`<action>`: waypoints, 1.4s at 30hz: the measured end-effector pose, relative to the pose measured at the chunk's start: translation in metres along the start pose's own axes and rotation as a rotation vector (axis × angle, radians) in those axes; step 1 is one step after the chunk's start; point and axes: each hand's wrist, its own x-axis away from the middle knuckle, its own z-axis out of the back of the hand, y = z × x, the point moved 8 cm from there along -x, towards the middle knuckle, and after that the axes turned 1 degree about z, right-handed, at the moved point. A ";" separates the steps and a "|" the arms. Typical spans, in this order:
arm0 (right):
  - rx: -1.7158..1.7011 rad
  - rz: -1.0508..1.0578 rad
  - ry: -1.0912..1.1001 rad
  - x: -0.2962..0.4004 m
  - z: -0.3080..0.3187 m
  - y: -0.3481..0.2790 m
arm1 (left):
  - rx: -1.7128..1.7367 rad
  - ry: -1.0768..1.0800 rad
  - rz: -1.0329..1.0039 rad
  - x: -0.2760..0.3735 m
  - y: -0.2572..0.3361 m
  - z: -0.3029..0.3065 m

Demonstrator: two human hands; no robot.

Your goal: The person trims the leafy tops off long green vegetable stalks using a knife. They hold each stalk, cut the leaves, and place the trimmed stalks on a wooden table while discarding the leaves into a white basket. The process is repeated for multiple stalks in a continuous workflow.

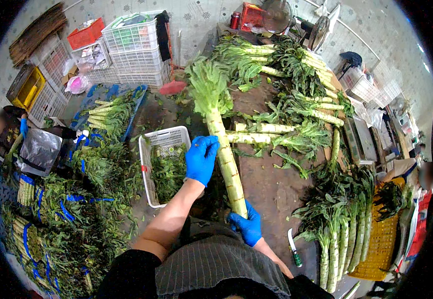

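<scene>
In the head view a thick stem of celtuce (225,160) slants across the middle, its leafy top pointing away from me. Gloved in blue, my right hand (247,222) is closed round the stem's bottom end. My left hand (202,160), also in a blue glove, is at the left side of the upper stem with its fingers bent; whether it grips the stem is unclear. More celtuce stems (252,138) lie on the brown table (265,194) just to the right. A curved knife with a green handle (296,254) rests near the table's close edge.
A white plastic crate (147,187) holding leaves and cut pieces stands left. Blue-taped celtuce bundles (26,239) fill the lower left. Celtuce rows (334,246) lie at right beside a yellow crate (379,239). One person sits at far left; another is at far right. Fans stand behind the table.
</scene>
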 end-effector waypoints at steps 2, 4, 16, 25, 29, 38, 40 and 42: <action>-0.072 -0.091 -0.053 0.001 -0.002 -0.004 | -0.077 -0.125 -0.082 0.031 0.004 -0.008; -0.127 -0.075 -0.080 -0.003 0.002 -0.008 | -0.056 -0.221 -0.082 0.067 0.009 -0.013; 0.316 0.190 -0.122 0.014 0.026 0.004 | 0.605 0.118 0.621 -0.041 -0.055 0.023; 1.035 0.385 0.169 0.016 0.001 -0.033 | 1.258 0.257 0.919 -0.027 -0.105 0.011; 0.983 0.416 0.062 0.012 -0.008 -0.039 | 1.187 0.304 0.850 -0.016 -0.099 0.017; -0.095 -0.164 -0.361 -0.002 -0.025 0.007 | 1.243 0.231 0.752 0.005 -0.081 0.020; -0.125 -0.181 -0.413 0.004 -0.017 0.017 | 1.216 0.205 0.857 -0.024 -0.066 0.042; -0.156 -0.195 -0.447 0.007 -0.018 0.023 | 1.197 0.062 0.804 -0.040 -0.075 0.048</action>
